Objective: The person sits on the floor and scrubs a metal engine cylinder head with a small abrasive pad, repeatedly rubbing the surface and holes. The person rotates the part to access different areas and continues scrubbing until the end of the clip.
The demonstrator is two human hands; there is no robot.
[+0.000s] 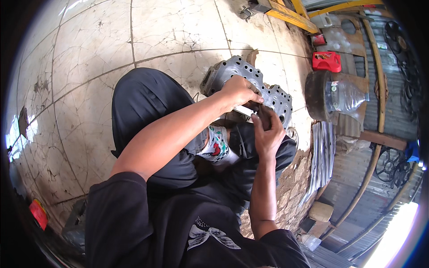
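A grey metal cylinder head [240, 67] with many round holes lies on the floor in front of my folded legs. Over it, my left hand [241, 92] is closed, its fingers pinched together and pointing right. My right hand [271, 136] comes up from below, thumb and fingers closed close to the left fingertips. Between the two hands is a small white flat piece [245, 110] with dark marks; the right thumb touches its end. Something dark shows at the right fingers, too shaded to name. What the left fingertips pinch is partly hidden.
Pale cracked tiles [89, 49] cover the floor. To the right are a red jerrycan [326, 61], a clear plastic bottle [348, 96], a dark round drum [317, 96] and corrugated sheets [322, 154]. A yellow metal frame [292, 18] stands at the top.
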